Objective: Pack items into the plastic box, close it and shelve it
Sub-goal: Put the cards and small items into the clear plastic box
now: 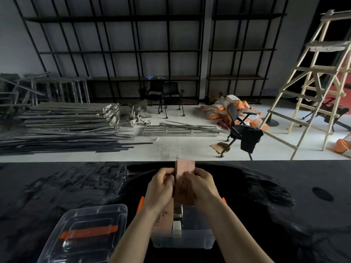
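A clear plastic box [191,241] with orange side latches stands on the black table right in front of me. Above it I hold a flat pink carton [185,184] upright. My left hand [161,186] grips its left edge and my right hand [199,184] grips its right side. Inside the box stand another pink carton [164,217] and a small silver-grey item [178,223]. The clear lid [85,234] with an orange handle lies flat on the table to the left of the box.
The black table [284,196] spans the whole foreground; its far edge runs just behind my hands. Beyond it are a black office chair [241,130], piles of metal rods [66,130], a wooden ladder [313,82] and black wall shelving [133,54].
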{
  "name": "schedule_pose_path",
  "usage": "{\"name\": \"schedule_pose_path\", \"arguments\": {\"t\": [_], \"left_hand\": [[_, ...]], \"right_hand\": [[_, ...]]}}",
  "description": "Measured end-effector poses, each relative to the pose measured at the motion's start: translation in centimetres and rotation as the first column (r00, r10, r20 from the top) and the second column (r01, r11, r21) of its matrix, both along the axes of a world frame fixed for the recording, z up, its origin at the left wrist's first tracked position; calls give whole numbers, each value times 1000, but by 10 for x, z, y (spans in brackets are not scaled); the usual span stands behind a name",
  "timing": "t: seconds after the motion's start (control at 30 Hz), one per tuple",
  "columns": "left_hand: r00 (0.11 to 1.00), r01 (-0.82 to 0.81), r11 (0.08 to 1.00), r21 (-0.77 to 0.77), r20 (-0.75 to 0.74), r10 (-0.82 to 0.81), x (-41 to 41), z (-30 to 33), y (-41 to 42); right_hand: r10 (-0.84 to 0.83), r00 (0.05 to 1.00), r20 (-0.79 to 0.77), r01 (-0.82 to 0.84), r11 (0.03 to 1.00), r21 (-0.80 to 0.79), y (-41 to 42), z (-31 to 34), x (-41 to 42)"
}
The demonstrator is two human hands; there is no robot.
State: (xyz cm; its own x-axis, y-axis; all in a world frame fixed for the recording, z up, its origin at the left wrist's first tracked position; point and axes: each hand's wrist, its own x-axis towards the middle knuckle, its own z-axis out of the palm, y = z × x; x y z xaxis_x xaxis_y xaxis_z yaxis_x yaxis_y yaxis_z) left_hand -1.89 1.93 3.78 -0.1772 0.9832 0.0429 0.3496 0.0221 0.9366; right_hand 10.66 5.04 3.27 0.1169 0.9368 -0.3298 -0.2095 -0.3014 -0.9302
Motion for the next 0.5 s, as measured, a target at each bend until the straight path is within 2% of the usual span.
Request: {"name": "schedule_pose_path", "arguments": {"t": [0.03,0.07,0.1,0.17,0.23,0.37,0.43,0.5], "left_hand": [[982,-20,1000,20,-188,24,-5,0,-3],[912,-54,998,40,-404,66,-10,-1,-7],[801,-72,996,48,-592,87,-14,-2,-11],[577,-49,999,-12,-816,19,-12,-7,-17],[414,-42,989,-144,-903,-114,-4,-11,-18],[240,-104,942,-318,-927,-287,10,-19,-9],[224,-101,930,-354,-919,-325,12,-21,-9],[258,-103,925,-365,-908,-330,11,-22,-8]], "right_hand": [[-20,999,28,20,1000,5,0,-3,1],[-45,997,70,45,999,7,1,-6,4],[-60,992,114,60,998,-2,0,-8,6],[-42,984,173,46,999,-18,-3,-10,9],[-16,976,216,14,1000,8,-7,-12,8],[-8,973,229,4,1000,20,-11,-16,9],[32,974,226,-34,999,3,-10,-19,11],[46,975,219,-49,999,6,-10,-20,13]]}}
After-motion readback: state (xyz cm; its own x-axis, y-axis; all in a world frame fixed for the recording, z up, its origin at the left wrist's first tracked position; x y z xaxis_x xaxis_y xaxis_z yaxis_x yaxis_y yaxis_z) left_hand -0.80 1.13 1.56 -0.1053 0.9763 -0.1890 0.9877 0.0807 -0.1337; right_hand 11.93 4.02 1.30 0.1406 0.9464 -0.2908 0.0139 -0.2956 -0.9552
